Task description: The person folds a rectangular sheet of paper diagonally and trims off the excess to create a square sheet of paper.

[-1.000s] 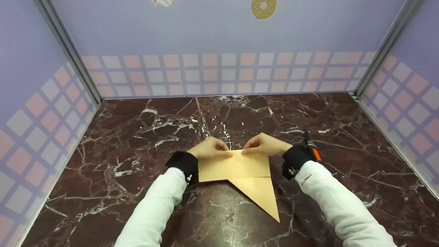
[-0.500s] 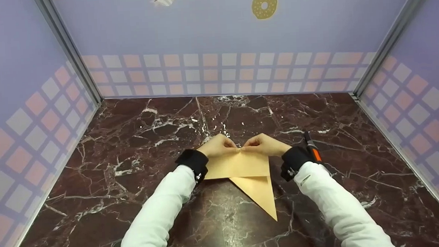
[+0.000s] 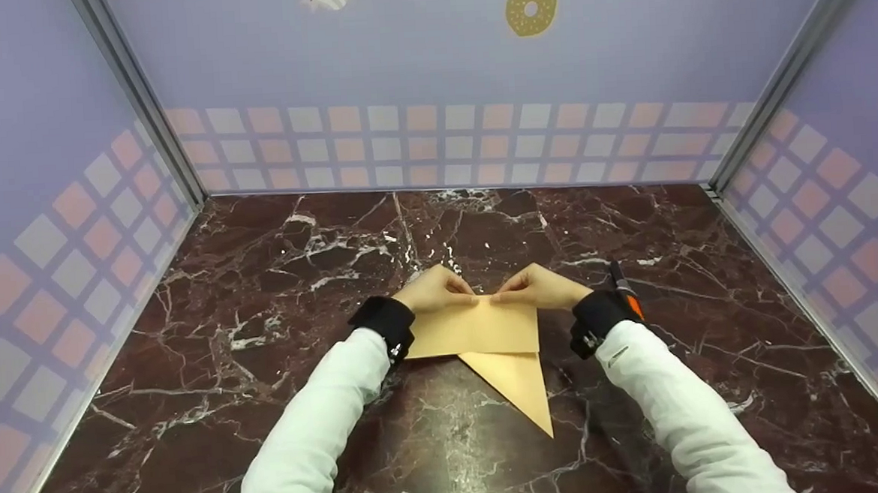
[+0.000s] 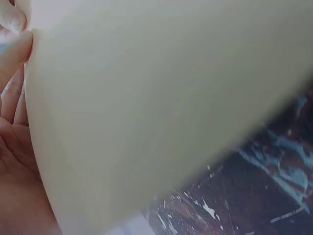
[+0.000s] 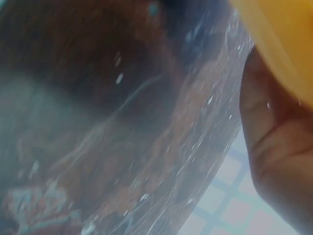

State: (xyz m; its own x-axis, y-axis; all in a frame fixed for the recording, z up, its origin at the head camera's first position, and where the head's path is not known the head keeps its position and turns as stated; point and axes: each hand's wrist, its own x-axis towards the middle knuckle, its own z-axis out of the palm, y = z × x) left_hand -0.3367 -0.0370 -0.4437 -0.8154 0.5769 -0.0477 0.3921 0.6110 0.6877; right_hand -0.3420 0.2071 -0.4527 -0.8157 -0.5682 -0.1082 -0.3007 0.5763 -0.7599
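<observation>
A sheet of yellow-tan paper (image 3: 488,330) is folded, with a straight-edged flap over a pointed triangular part (image 3: 520,392) that reaches toward the front. My left hand (image 3: 435,289) pinches its far edge near the middle. Close beside it, my right hand (image 3: 537,286) pinches the same edge between thumb and fingers. In the left wrist view the paper (image 4: 146,98) fills most of the picture, with thumb tips meeting at its edge on the left. The right wrist view shows a curved corner of paper (image 5: 286,44) beside the right hand (image 5: 279,137).
A black and orange pen-like tool (image 3: 626,293) lies beside the right wrist, partly hidden by the cuff. The dark red marble-patterned table (image 3: 267,406) is bounded by purple panels (image 3: 444,58) at the back and both sides.
My left hand has moved right along the far edge toward my right hand, then stayed there. The right hand has shifted slightly right in the last half second. The paper's front tip has risen slightly.
</observation>
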